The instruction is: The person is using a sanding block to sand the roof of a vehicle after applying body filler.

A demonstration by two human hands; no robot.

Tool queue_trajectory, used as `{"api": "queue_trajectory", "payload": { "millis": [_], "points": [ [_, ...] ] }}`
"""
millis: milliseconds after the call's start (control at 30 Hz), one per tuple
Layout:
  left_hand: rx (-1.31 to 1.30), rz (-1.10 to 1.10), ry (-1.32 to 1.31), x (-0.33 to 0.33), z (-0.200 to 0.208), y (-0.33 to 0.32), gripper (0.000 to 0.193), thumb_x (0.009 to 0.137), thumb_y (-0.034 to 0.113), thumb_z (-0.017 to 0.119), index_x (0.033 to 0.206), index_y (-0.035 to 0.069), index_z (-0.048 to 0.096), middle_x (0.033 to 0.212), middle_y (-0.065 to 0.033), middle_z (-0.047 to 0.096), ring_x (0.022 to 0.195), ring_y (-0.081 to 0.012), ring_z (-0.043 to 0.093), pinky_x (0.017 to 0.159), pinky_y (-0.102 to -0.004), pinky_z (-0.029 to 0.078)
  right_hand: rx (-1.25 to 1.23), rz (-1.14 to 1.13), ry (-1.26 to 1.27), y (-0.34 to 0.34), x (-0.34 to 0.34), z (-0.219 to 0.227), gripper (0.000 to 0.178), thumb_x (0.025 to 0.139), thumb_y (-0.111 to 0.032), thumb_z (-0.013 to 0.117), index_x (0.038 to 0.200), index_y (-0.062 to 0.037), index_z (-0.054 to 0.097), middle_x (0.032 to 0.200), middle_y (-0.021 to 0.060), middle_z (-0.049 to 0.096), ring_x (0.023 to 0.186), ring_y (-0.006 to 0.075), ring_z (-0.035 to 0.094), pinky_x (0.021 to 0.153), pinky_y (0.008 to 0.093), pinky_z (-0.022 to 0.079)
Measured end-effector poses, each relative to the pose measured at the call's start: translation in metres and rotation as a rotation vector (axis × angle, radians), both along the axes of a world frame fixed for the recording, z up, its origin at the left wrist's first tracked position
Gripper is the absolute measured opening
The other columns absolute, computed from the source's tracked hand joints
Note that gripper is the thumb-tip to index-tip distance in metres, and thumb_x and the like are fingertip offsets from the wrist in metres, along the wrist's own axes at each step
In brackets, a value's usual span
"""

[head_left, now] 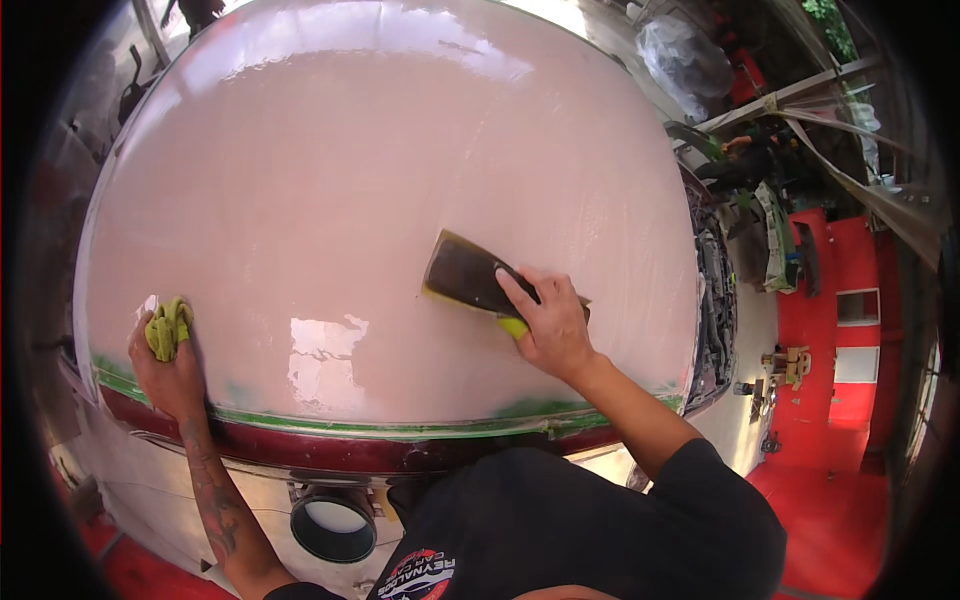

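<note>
A broad, pale pink car panel (pixel 380 210) spreads before me, its surface wet and glossy. My right hand (pixel 558 325) is closed over a long dark sanding block (pixel 470 275), which lies flat on the panel right of the middle. Tan sheet edges show around the block, and a yellow-green bit pokes out by my thumb. At the panel's near left, my left hand (pixel 165 365) grips a crumpled yellow-green cloth (pixel 168 328) against the surface. Green masking tape (pixel 400 430) runs along the near edge, above a dark red body strip (pixel 330 447).
Below the near edge stands a round black bucket (pixel 333 525). Exposed black car parts (pixel 712 300) line the panel's right side. Clear plastic sheeting (pixel 685 65) hangs at the upper right, near another person's arm (pixel 740 147). A red wall (pixel 830 330) rises farther right.
</note>
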State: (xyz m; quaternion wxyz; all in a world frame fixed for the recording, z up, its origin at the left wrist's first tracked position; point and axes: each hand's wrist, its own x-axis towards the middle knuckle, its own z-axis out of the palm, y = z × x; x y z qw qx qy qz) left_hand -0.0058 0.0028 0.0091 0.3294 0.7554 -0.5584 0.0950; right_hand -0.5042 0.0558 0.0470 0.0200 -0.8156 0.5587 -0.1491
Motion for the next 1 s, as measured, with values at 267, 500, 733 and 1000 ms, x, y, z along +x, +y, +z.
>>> {"api": "queue_trajectory", "payload": {
  "millis": [267, 500, 733, 1000],
  "points": [
    [0.013, -0.002, -0.038, -0.008, 0.004, 0.0, 0.046, 0.08, 0.014, 0.076, 0.125, 0.01, 0.065, 0.123, -0.0119, 0.065, 0.114, -0.0332, 0.062, 0.096, -0.0423, 0.05, 0.01, 0.502, 0.098, -0.043, -0.001, 0.009, 0.071, 0.066, -0.004, 0.069, 0.135, -0.0176, 0.06, 0.131, 0.0087, 0.057, 0.106, 0.0316, 0.056, 0.091, 0.0432, 0.052],
    [-0.045, 0.026, -0.057, -0.016, 0.014, -0.007, 0.043, 0.081, 0.02, 0.076, 0.123, 0.016, 0.066, 0.12, -0.0093, 0.066, 0.109, -0.0318, 0.065, 0.092, -0.0436, 0.052, -0.179, 0.285, 0.027, -0.222, 0.091, -0.008, 0.048, 0.089, -0.016, 0.064, 0.137, -0.0162, 0.061, 0.131, 0.011, 0.062, 0.109, 0.0339, 0.056, 0.097, 0.0407, 0.048],
    [-0.007, 0.115, -0.111, -0.005, 0.002, 0.003, 0.042, 0.08, 0.033, 0.075, 0.121, 0.024, 0.067, 0.116, -0.0061, 0.067, 0.105, -0.0311, 0.065, 0.086, -0.0451, 0.053, -0.001, 0.463, 0.153, -0.006, -0.003, 0.007, 0.061, 0.075, -0.007, 0.073, 0.133, -0.0257, 0.065, 0.134, 0.0126, 0.054, 0.11, 0.0339, 0.051, 0.094, 0.0436, 0.047],
    [0.036, 0.181, -0.141, -0.012, -0.001, -0.004, 0.046, 0.076, 0.036, 0.074, 0.121, 0.028, 0.067, 0.118, -0.0039, 0.066, 0.105, -0.0293, 0.065, 0.088, -0.0452, 0.052, 0.103, 0.562, 0.112, 0.058, -0.062, 0.013, 0.061, 0.07, -0.004, 0.067, 0.127, -0.0237, 0.067, 0.14, 0.0141, 0.052, 0.111, 0.0367, 0.048, 0.095, 0.0472, 0.046]
  ]
}}
